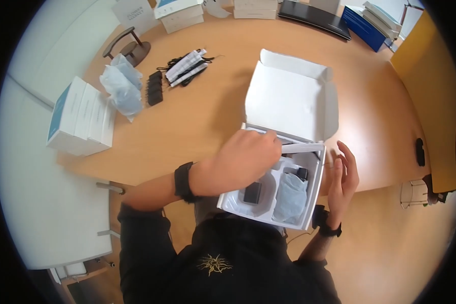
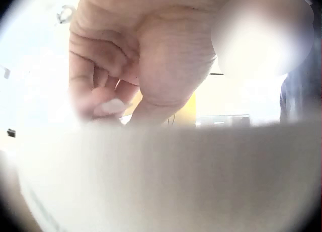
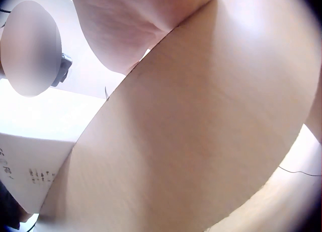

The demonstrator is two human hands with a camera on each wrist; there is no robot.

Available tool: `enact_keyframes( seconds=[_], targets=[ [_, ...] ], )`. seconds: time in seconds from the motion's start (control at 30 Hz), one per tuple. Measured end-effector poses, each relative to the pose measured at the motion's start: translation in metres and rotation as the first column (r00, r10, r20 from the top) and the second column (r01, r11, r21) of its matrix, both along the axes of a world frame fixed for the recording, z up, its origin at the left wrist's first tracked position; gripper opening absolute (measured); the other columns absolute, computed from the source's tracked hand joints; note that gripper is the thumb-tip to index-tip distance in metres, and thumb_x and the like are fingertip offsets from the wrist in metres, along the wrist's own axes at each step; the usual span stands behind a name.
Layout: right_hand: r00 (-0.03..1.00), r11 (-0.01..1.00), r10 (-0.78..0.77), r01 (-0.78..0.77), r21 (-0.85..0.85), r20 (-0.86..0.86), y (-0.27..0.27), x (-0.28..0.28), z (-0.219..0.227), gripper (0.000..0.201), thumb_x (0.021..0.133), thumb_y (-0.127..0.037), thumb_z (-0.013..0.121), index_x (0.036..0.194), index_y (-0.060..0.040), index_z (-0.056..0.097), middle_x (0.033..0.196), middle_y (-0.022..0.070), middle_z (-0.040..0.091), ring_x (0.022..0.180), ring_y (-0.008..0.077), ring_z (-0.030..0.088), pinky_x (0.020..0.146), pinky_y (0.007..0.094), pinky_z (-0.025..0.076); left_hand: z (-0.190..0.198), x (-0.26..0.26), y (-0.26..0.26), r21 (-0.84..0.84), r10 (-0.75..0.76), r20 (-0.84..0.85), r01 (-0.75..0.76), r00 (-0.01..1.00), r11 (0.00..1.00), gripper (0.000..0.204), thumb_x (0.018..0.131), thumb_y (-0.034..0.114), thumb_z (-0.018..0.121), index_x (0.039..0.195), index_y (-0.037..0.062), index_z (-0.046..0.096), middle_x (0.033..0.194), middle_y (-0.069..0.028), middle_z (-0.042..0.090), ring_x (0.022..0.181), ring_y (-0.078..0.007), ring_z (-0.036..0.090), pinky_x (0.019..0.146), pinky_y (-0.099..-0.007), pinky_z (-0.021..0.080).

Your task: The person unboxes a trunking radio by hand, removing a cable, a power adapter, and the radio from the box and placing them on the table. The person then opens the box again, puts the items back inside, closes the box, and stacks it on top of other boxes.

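Observation:
A white cardboard box (image 1: 315, 202) lies tilted at the table's front edge, its lid (image 1: 291, 96) folded back. Over its far side, my left hand (image 1: 238, 162) has curled fingers and pinches the end of a white strip (image 1: 302, 148) lying across the box. The box wall hides those fingertips in the left wrist view. Inside, a black block (image 1: 253, 192) sits in the left compartment of the white tray. An item in bluish plastic wrap (image 1: 291, 197) fills the right one, below a small black piece (image 1: 302, 174). Just right of the box, my right hand (image 1: 343, 177) has loosely extended fingers.
Closed white boxes (image 1: 81, 116) stand at the left, beside bluish plastic bags (image 1: 122, 86). Black adapters (image 1: 155, 87) and paper-wrapped black cables (image 1: 187, 68) lie behind. A black laptop (image 1: 314, 19) and a blue box (image 1: 364, 26) are at the back.

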State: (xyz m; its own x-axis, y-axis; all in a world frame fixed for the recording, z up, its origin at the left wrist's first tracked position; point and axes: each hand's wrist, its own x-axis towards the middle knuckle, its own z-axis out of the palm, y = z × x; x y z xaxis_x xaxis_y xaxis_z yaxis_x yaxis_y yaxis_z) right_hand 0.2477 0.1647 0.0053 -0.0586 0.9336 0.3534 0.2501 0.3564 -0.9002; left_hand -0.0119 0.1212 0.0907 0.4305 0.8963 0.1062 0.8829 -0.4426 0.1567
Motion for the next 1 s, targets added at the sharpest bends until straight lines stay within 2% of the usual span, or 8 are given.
enact_keyframes(
  seconds=[0.13,0.2,0.27,0.33,0.43,0.63,0.7,1.0],
  targets=[
    [1.0,1.0,0.003,-0.003,-0.026,-0.008,-0.001,0.0,0.0,0.033,0.103,-0.008,0.053,0.134,0.0027,0.059,0.133,0.0119,0.064,0.116,0.0208,0.06,0.102,0.0324,0.046,0.038,-0.02,-0.012,0.163,-0.013,0.243,-0.028,0.97,0.986,0.016,0.087,0.009,0.07,0.1,-0.0002,0.068,0.085,-0.012,0.065,0.066,-0.0288,0.066,0.058,-0.0385,0.051],
    [1.0,1.0,-0.003,0.004,-0.004,0.026,0.0,0.0,-0.001,0.033,0.103,-0.008,0.053,0.133,0.0029,0.059,0.133,0.0126,0.064,0.117,0.0211,0.06,0.102,0.0329,0.046,0.059,-0.04,-0.011,0.276,0.212,0.31,-0.301,0.927,0.913,0.023,0.086,0.013,0.075,0.106,0.0015,0.072,0.083,-0.0116,0.068,0.061,-0.0223,0.065,0.055,-0.0339,0.049],
    [0.998,1.0,-0.014,0.013,0.019,0.064,0.0,0.0,-0.001,0.032,0.103,-0.008,0.053,0.133,0.0031,0.06,0.133,0.0134,0.064,0.118,0.0215,0.06,0.103,0.0333,0.046,0.06,-0.077,0.009,0.385,0.308,0.334,-0.428,0.891,0.818,0.022,0.087,0.015,0.077,0.103,0.0001,0.074,0.074,-0.0125,0.068,0.055,-0.0178,0.063,0.053,-0.0308,0.047],
    [1.0,1.0,-0.008,0.008,-0.002,0.022,0.0,0.0,-0.001,0.032,0.103,-0.008,0.054,0.132,0.0038,0.06,0.133,0.0145,0.064,0.119,0.0222,0.061,0.103,0.034,0.046,0.069,-0.103,0.022,0.15,0.52,0.316,-0.583,0.793,0.798,0.023,0.088,0.016,0.076,0.103,-0.0008,0.074,0.07,-0.0128,0.068,0.053,-0.0171,0.063,0.054,-0.0309,0.047],
    [0.999,0.999,-0.016,0.015,0.038,0.045,0.002,0.001,-0.005,0.032,0.103,-0.009,0.056,0.131,0.0043,0.06,0.131,0.0148,0.065,0.119,0.0227,0.062,0.104,0.0344,0.047,0.048,-0.157,0.049,0.158,0.522,0.287,-0.577,0.803,0.801,0.026,0.087,0.019,0.075,0.103,-0.0018,0.074,0.066,-0.0149,0.068,0.051,-0.0201,0.064,0.055,-0.0335,0.048],
    [1.0,1.0,-0.009,0.008,0.016,0.011,0.0,-0.001,-0.002,0.031,0.102,-0.008,0.058,0.131,0.0042,0.06,0.127,0.0148,0.066,0.115,0.0228,0.064,0.101,0.0342,0.049,0.003,-0.225,0.093,0.255,0.565,0.215,-0.604,0.797,0.755,0.031,0.082,0.022,0.077,0.1,-0.0038,0.074,0.078,-0.0214,0.072,0.07,-0.0338,0.07,0.069,-0.0418,0.053],
    [1.0,1.0,-0.011,0.01,0.014,0.015,0.0,0.0,-0.004,0.031,0.102,-0.008,0.058,0.13,0.004,0.06,0.126,0.0149,0.066,0.114,0.0232,0.064,0.101,0.0342,0.049,-0.011,-0.242,0.1,0.096,0.642,0.045,-0.643,0.765,0.76,0.033,0.08,0.022,0.077,0.102,-0.0028,0.074,0.088,-0.0227,0.073,0.082,-0.037,0.071,0.077,-0.0433,0.054],
    [0.998,1.0,-0.014,0.013,0.022,0.062,0.002,-0.001,-0.004,0.029,0.101,-0.007,0.06,0.128,0.0039,0.061,0.122,0.0156,0.067,0.111,0.0244,0.066,0.098,0.0343,0.051,-0.001,-0.212,0.075,0.284,0.629,-0.007,-0.602,0.777,0.746,0.038,0.081,0.023,0.076,0.114,0.0046,0.072,0.105,-0.0159,0.074,0.089,-0.0341,0.07,0.079,-0.0423,0.054]
  ],
)
